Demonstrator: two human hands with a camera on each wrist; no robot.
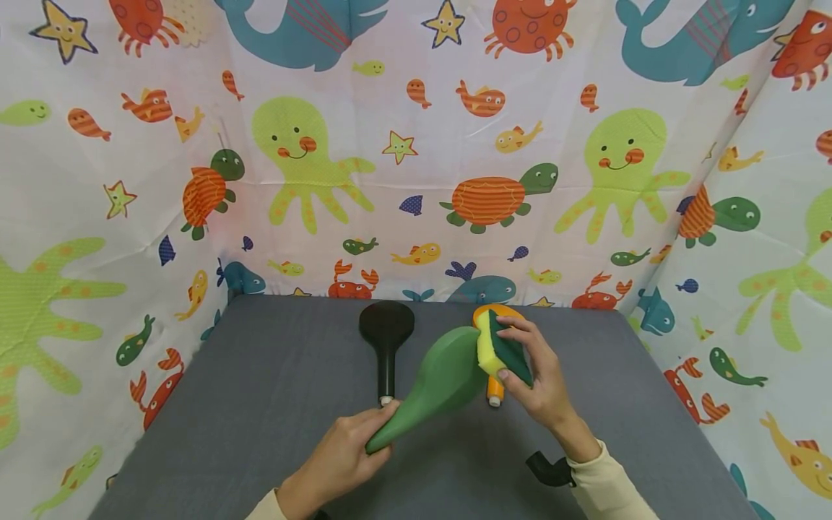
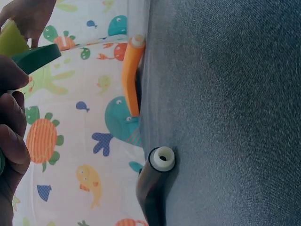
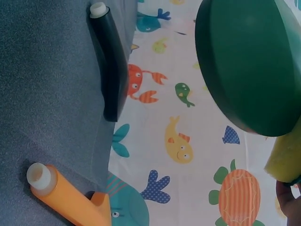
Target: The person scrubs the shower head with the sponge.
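Left hand (image 1: 344, 451) grips the green paddle (image 1: 442, 379) by its handle, raised over the grey worktop (image 1: 260, 404). Right hand (image 1: 539, 379) pinches a sponge (image 1: 500, 354) – yellow side against the paddle's head. Black paddle (image 1: 386, 339) and orange paddle (image 1: 495, 390) lie behind on the worktop.

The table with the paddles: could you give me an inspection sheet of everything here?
Surface: grey table, cloth-covered.
Job's things: green paddle held off the table; yellow-green sponge against its head.
Clutter: black paddle and orange paddle lying flat.
Hands: left hand grips the green handle; right hand pinches the sponge.
Cables: nothing seen.
Surroundings: sea-creature curtain behind and on both sides.
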